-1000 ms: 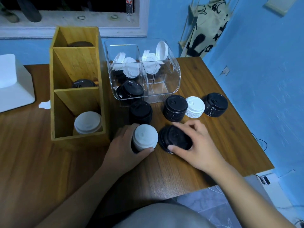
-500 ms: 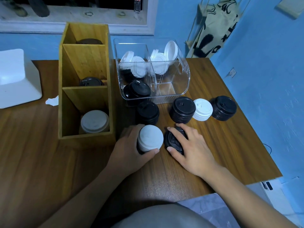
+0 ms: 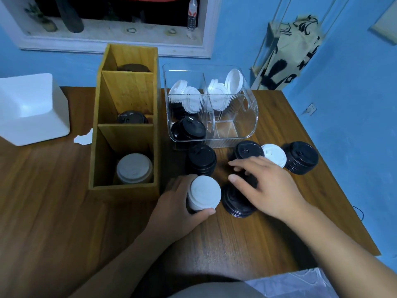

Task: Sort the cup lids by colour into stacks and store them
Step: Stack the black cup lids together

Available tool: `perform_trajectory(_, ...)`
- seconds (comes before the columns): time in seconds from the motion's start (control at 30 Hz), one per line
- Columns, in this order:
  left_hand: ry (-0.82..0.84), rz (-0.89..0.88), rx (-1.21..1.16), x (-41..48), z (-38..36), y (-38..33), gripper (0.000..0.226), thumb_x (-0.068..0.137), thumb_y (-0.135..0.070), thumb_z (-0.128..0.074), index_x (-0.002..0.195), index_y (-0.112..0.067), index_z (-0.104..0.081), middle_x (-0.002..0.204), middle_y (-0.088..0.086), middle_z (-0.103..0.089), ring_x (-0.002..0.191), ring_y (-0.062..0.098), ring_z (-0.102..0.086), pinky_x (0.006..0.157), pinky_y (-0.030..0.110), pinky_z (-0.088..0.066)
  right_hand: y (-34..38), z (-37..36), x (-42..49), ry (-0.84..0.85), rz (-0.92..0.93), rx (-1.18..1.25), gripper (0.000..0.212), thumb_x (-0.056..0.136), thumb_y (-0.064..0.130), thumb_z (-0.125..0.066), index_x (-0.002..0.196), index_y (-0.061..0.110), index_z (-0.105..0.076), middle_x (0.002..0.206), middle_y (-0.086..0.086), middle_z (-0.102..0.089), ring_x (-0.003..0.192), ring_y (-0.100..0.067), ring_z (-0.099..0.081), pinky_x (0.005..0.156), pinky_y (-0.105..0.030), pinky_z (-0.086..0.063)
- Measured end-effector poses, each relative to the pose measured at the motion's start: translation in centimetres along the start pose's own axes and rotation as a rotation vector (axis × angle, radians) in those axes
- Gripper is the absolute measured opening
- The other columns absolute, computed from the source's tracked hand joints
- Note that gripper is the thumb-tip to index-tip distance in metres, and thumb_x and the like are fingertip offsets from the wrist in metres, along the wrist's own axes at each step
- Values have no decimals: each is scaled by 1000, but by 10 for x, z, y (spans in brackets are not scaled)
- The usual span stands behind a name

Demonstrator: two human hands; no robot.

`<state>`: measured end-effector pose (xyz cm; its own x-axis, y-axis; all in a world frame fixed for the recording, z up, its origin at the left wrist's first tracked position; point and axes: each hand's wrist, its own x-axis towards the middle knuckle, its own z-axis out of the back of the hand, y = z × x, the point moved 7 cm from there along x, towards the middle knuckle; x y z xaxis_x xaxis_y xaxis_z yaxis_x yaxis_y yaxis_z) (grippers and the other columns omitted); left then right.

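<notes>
— While the left hand point(image 3: 178, 203) clasps its fingers round a white-topped stack point(image 3: 204, 193) of lids on the desk point(image 3: 64, 222), what is the right hand point(image 3: 270, 188) doing?

— It is spread over a black stack point(image 3: 236, 204) just beside the white-topped one. Whether those fingers grasp a lid or merely rest there cannot be told.

— And the other lids?

— Three more dark piles stand on the desk. A second black stack point(image 3: 200, 159) is just behind the left hand. A third black stack point(image 3: 247, 149) is beyond the right fingertips. A fourth black stack point(image 3: 300, 157) is at the far right. A white stack point(image 3: 275, 154) sits between the last two.

— And in storage?

— Behind them, a clear bin point(image 3: 247, 117) holds white lids point(image 3: 214, 95) in its rear compartments. Black lids point(image 3: 189, 129) sit in its front left one. To the left, a wooden organiser point(image 3: 124, 190) holds pale lids point(image 3: 134, 167) in its nearest compartment. Dark lids point(image 3: 132, 118) are in the middle one, and more dark ones are in the farthest. A white box point(image 3: 30, 108) sits at the desk's left edge.
</notes>
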<state>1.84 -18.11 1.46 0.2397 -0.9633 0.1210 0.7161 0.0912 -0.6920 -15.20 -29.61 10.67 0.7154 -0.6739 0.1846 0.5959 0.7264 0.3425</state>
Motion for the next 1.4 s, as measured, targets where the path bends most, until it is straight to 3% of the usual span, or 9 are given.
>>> perform_trajectory(0.13, 2, 4, -15, -1, 1, -1, 88, 67, -66, -79, 140, -36, -40, 131, -25, -46, 121, -5, -41, 94, 1, -29, -6, 18, 53, -39, 30, 69, 23, 99, 39, -58, 116, 30, -70, 97, 19, -66, 90, -6, -61, 80, -34, -53)
perform_trajectory(0.3, 3, 16, -38, -1, 2, -1, 86, 68, -68, -76, 139, -40, -37, 130, -27, -43, 124, -4, -41, 97, 2, -32, -8, 25, 118, -45, 27, 58, 18, 98, 23, -63, 112, 22, -72, 97, 9, -68, 88, -8, -60, 80, -23, -47)
perform_trajectory(0.37, 1, 16, -48, -1, 2, -2, 86, 69, -68, -77, 140, -39, -37, 131, -25, -44, 125, -3, -41, 99, 5, -35, 8, 16, 140, -2, 73, 29, 20, 95, 20, -65, 114, 18, -72, 96, 4, -69, 88, -14, -62, 81, -28, -50)
perform_trajectory(0.53, 15, 27, -59, 0, 2, -2, 86, 69, -68, -77, 139, -40, -37, 131, -26, -42, 126, 0, -43, 97, 7, -39, 62, -28, 183, 221, 232, -302, 32, 91, 36, -61, 119, 20, -63, 109, -4, -65, 105, -28, -60, 82, -42, -54)
perform_trajectory(0.67, 23, 37, -59, 0, 3, 0, 85, 70, -70, -75, 140, -42, -35, 132, -28, -39, 126, -2, -42, 96, 1, -33, 67, -54, 198, 449, 143, -470, 47, 86, 49, -68, 120, 19, -59, 109, -7, -63, 103, -33, -62, 76, -40, -54)
perform_trajectory(0.83, 21, 32, -61, 0, 3, 0, 84, 71, -70, -75, 139, -42, -34, 132, -28, -39, 126, -3, -39, 96, 0, -29, 59, -67, 207, 585, 99, -535, 54, 82, 44, -75, 126, 20, -58, 105, -6, -61, 102, -33, -63, 77, -39, -53)
perform_trajectory(0.97, 8, 30, -54, 0, 3, 1, 84, 71, -70, -74, 139, -41, -35, 132, -26, -41, 127, -1, -40, 98, 4, -32, 60, -66, 212, 535, 118, -452, 80, 67, 46, -87, 133, 18, -51, 117, -12, -52, 103, -38, -61, 83, -44, -56)
perform_trajectory(1.1, 8, 29, -50, -1, 3, 2, 85, 71, -70, -75, 140, -39, -35, 134, -26, -41, 127, -1, -40, 97, 1, -29, 64, -42, 202, 402, 151, -309, 83, 68, 47, -86, 136, 22, -46, 120, -7, -42, 100, -36, -60, 84, -44, -54)
perform_trajectory(1.4, -20, 9, -24, 0, 3, 2, 87, 70, -67, -78, 141, -34, -39, 133, -20, -46, 124, 0, -43, 99, 7, -34, 31, 24, 87, 145, 97, 121, 85, 72, 44, -86, 146, 35, -46, 125, 10, -39, 116, -2, -47, 104, -13, -37)
